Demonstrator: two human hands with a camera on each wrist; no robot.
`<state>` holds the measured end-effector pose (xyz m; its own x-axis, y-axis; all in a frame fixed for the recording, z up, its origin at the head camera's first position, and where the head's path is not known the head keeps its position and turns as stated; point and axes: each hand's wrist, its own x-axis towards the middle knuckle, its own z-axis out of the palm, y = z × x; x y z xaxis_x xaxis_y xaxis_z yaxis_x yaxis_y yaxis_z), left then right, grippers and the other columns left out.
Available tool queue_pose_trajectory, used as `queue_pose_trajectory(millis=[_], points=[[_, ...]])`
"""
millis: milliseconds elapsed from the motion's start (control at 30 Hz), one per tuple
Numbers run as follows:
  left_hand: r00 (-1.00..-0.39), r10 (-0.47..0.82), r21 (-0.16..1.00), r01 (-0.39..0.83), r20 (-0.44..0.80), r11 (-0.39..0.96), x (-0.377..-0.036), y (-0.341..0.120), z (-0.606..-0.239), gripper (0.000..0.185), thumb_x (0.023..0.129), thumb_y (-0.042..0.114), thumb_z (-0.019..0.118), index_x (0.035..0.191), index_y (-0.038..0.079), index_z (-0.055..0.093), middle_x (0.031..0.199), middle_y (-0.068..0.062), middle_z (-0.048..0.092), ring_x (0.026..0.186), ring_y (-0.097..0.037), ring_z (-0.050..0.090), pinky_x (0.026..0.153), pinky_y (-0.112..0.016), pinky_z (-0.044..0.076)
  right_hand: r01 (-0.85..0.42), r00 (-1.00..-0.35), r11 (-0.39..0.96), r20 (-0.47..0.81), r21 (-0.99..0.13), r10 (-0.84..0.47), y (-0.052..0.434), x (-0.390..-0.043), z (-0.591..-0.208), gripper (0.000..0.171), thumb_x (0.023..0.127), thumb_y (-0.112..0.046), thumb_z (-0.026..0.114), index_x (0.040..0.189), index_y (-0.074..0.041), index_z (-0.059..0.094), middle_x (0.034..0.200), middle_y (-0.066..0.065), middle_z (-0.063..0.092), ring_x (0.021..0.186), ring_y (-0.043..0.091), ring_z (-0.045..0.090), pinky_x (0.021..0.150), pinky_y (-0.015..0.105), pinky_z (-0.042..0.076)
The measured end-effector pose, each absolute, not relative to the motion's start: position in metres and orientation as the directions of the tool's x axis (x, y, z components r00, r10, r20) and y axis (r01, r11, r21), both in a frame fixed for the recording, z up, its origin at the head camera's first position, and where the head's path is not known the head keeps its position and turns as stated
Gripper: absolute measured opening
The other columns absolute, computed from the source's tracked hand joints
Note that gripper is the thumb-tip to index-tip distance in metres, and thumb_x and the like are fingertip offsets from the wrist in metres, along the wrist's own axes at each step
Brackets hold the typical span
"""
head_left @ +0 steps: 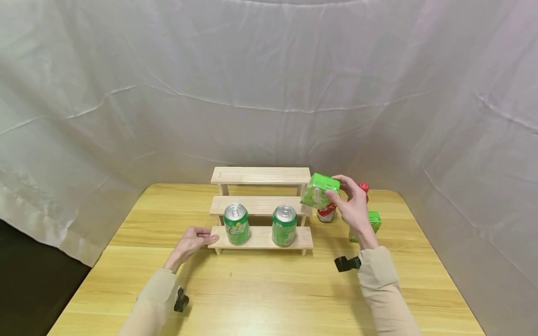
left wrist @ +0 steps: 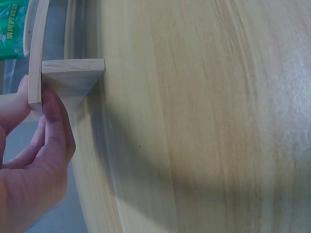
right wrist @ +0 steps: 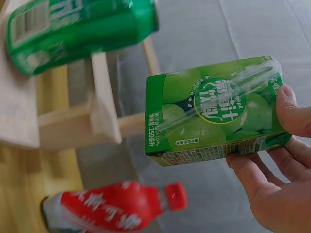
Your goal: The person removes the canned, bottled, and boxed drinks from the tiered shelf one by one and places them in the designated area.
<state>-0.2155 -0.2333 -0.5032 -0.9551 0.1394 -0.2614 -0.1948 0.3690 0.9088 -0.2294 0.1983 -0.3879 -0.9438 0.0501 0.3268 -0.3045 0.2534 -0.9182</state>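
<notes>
My right hand [head_left: 355,205] holds a green grape juice box [right wrist: 214,109] between thumb and fingers, with a clear-wrapped straw on its face. In the head view the juice box is raised beside the right end of the middle tier of a wooden three-tier stand [head_left: 260,205]. My left hand [head_left: 191,243] pinches the left end of the lowest tier, thumb above and fingers underneath, as the left wrist view shows. Two green soda cans stand upright on that tier, a left can [head_left: 237,224] and a right can [head_left: 284,226].
A red-labelled bottle [head_left: 326,213] stands right of the stand, partly hidden by the juice box. Behind my right hand shows a red cap [head_left: 364,186]. Another green juice box [head_left: 374,221] is partly covered by my right wrist. Grey cloth [head_left: 269,93] hangs behind the wooden table [head_left: 260,298].
</notes>
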Motion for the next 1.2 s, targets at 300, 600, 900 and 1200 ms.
queue_pose_trajectory(millis=[300, 600, 900, 1200], points=[[-0.955, 0.131, 0.914, -0.207, -0.266, 0.350, -0.215, -0.232, -0.503, 0.048, 0.094, 0.012, 0.069, 0.126, -0.020, 0.052, 0.114, -0.027, 0.066, 0.095, -0.018, 0.066, 0.091, -0.037, 0.058, -0.248, -0.939, 0.316, 0.308, -0.916, 0.156, 0.220, -0.223, -0.419, 0.038, 0.095, -0.011, 0.069, 0.130, -0.001, 0.059, 0.099, -0.019, 0.061, 0.082, -0.001, 0.058, 0.065, 0.014, 0.048], [-0.955, 0.115, 0.910, -0.219, -0.274, 0.351, -0.216, -0.232, -0.505, 0.047, 0.093, 0.013, 0.070, 0.125, -0.018, 0.054, 0.109, -0.021, 0.068, 0.092, -0.016, 0.065, 0.089, -0.032, 0.058, -0.192, -0.939, 0.300, 0.263, -0.934, 0.220, 0.231, -0.218, -0.436, 0.038, 0.094, -0.009, 0.070, 0.129, 0.001, 0.059, 0.096, -0.022, 0.059, 0.091, -0.002, 0.057, 0.073, 0.011, 0.050], [-0.956, 0.114, 0.907, -0.212, -0.269, 0.364, -0.215, -0.232, -0.505, 0.047, 0.093, 0.013, 0.070, 0.125, -0.018, 0.054, 0.111, -0.022, 0.067, 0.093, -0.016, 0.065, 0.089, -0.033, 0.058, -0.111, -0.963, 0.374, 0.193, -0.921, 0.190, 0.234, -0.219, -0.458, 0.041, 0.095, -0.014, 0.069, 0.133, -0.001, 0.058, 0.128, 0.019, 0.062, 0.100, -0.008, 0.053, 0.082, 0.007, 0.048], [-0.956, 0.118, 0.910, -0.211, -0.268, 0.357, -0.215, -0.231, -0.505, 0.042, 0.094, 0.013, 0.070, 0.121, -0.016, 0.057, 0.104, -0.015, 0.069, 0.089, -0.014, 0.064, 0.087, -0.031, 0.057, -0.114, -0.950, 0.468, 0.234, -0.876, 0.207, 0.231, -0.227, -0.479, 0.040, 0.092, -0.010, 0.072, 0.129, 0.001, 0.062, 0.123, 0.028, 0.067, 0.103, 0.011, 0.063, 0.086, 0.013, 0.050]])
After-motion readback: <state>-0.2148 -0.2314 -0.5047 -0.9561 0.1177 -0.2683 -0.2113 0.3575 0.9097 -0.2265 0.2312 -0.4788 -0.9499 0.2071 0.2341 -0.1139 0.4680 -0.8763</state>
